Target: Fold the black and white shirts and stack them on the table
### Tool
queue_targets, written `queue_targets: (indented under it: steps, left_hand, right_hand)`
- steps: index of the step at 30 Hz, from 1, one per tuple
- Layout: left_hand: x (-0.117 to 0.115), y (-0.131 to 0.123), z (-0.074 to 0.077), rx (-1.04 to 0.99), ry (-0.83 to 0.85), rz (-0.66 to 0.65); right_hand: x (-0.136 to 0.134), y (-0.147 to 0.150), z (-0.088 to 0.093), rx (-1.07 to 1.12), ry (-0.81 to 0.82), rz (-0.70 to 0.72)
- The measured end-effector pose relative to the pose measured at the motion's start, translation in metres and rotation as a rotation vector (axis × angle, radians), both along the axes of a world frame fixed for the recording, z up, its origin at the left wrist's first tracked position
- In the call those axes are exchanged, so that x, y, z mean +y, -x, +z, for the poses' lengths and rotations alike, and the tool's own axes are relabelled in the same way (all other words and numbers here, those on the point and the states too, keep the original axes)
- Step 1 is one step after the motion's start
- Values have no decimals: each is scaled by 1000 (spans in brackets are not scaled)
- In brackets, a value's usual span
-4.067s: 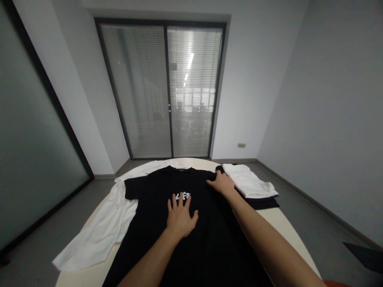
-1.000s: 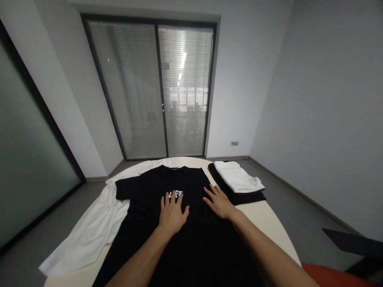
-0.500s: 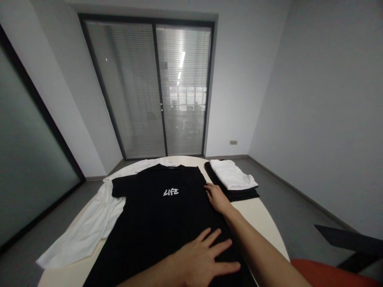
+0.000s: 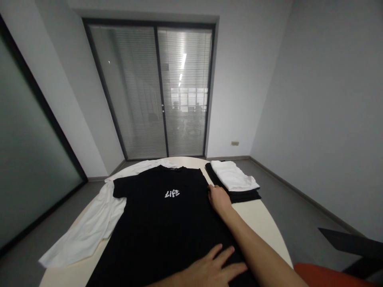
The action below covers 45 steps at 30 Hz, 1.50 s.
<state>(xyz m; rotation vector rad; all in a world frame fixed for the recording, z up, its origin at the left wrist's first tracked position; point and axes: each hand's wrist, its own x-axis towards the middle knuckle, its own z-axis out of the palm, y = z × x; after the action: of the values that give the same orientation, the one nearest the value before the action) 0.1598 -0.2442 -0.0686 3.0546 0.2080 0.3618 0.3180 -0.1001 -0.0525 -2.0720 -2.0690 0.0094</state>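
Black tee (image 4: 161,227): lying flat on the table (image 4: 266,227), collar end away from us, with both our hands at its right-hand side.
Left hand (image 4: 209,274): fingers spread, palm down, low on the shirt near that edge; we can't tell how hard it's pressing.
Right hand (image 4: 220,199): fingers bent over the same edge, higher up; might be pinching cloth, but honestly we can't tell.
Just changed: our left hand has come off the white print (image 4: 172,193) and gone down and across, so the lettering is fully uncovered.
What that means, we reckon: the middle's been let go and the work is all on that one edge now.
Sleeve (image 4: 121,188): one sticks out on the left; none pokes out on the right.
Folded pile (image 4: 233,175): just beyond our right hand, white on top of black.
White garment (image 4: 86,235): off to the left, partly under the tee, kinda rumpled.
Way back: sliding door (image 4: 146,91) with blinds.
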Motion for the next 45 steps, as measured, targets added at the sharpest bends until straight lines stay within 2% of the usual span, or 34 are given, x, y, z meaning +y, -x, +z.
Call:
queue_targets:
  steps: [3,5,7,9,11,16,25,29,33,36,40,45]
  left_hand:
    - [8,7,9,10,55,-58]
    - [16,16,19,10,124,11]
    - [26,29,27,-16,186,265]
    - [37,43,28,-38,204,530]
    - [47,54,23,-23,262,651]
    - [54,60,8,-13,346,665]
    - [51,57,10,-56,302,729]
    - [58,54,6,-140,319,815]
    - [68,54,1,-287,358,888]
    - [72,55,-1,-384,428,926]
    - [73,55,-3,-455,469,935]
    - [72,53,-2,-444,347,925]
  right_hand:
    - [1,-1,1,-2,-21,22]
    - [3,-2,0,66,-43,24]
    - [5,-3,-2,168,-69,24]
    - [5,-4,-3,269,-84,15]
    - [4,-4,-3,330,-77,-23]
    - [1,-7,-2,300,-63,-103]
    - [4,-14,-8,376,-150,-139]
    - [2,-9,-6,500,-218,-22]
    - [-2,0,1,709,-172,159]
    - [-5,7,0,905,-51,339]
    - [-7,14,-12,1162,138,575]
    - [-9,18,-25,1275,346,617]
